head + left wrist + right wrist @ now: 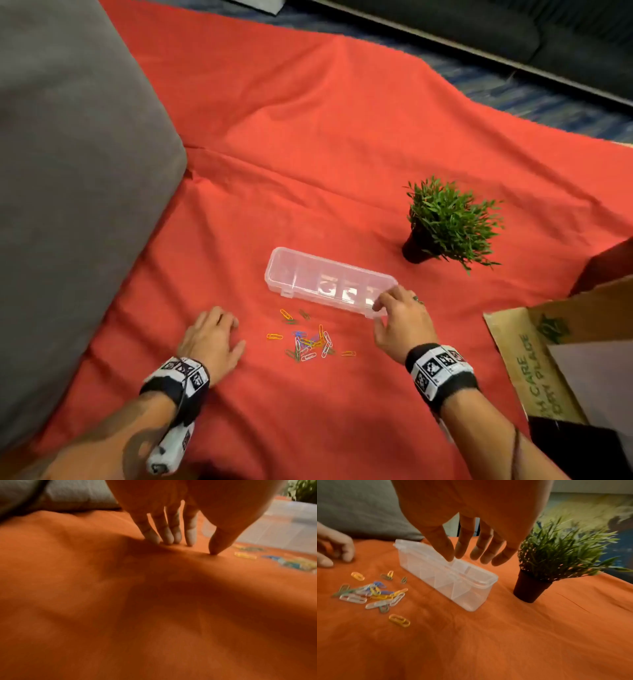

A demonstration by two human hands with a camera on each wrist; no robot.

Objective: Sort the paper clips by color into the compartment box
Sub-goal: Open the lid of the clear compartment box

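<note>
A clear plastic compartment box [308, 274] lies on the red cloth [308, 154] with its lid down; in the right wrist view the box [440, 577] shows several dividers. A loose pile of colored paper clips [310, 341] sits in front of it, also seen as clips [373, 595] and blurred clips [291, 562]. My right hand [394, 308] is over the box's right end, fingers straight and spread, thumb tip touching the lid [450, 557]. My left hand [212, 335] rests with its fingertips [164, 536] on the cloth, left of the clips, holding nothing.
A small green plant in a dark pot [445, 222] stands just behind and right of the box. A grey cushion [68, 171] fills the left side. A cardboard box [548, 342] lies at the right edge. Carpet and a dark sofa lie beyond the cloth.
</note>
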